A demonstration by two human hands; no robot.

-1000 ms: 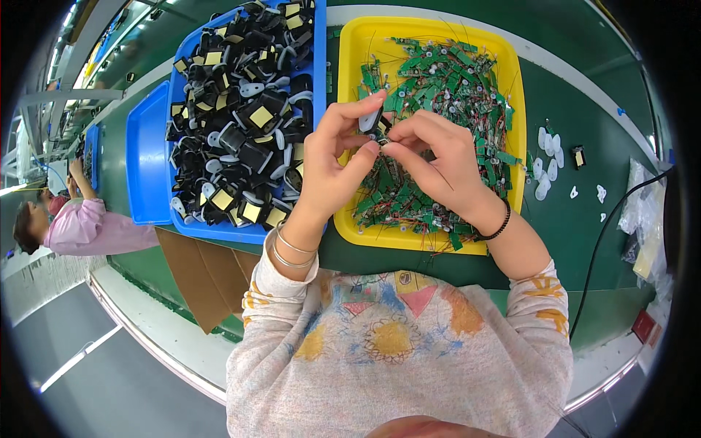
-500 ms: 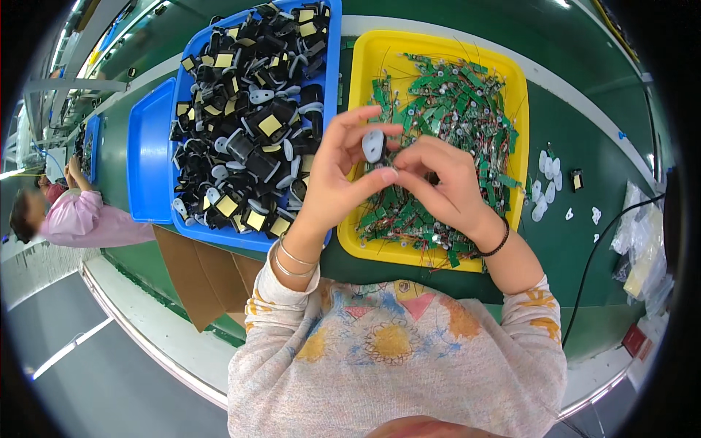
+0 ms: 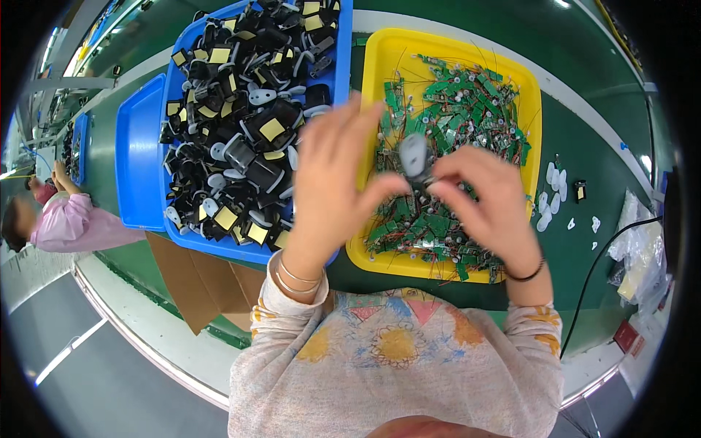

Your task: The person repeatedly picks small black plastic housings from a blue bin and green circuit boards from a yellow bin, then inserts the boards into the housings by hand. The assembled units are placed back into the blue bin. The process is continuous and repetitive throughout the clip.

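Hands raised together over the yellow tray [image 3: 380, 58]: we pinch a small grey oval part [image 3: 414, 155] between the fingertips of our left hand [image 3: 332, 193] and right hand [image 3: 489, 212], both closed on it. Below it, green circuit boards [image 3: 467, 102] with thin wires fill the tray. Beside it, the blue tray [image 3: 139, 168] holds black housings with yellow pads [image 3: 248, 124]. White oval pieces [image 3: 551, 197] lie on the green table [image 3: 584, 241].
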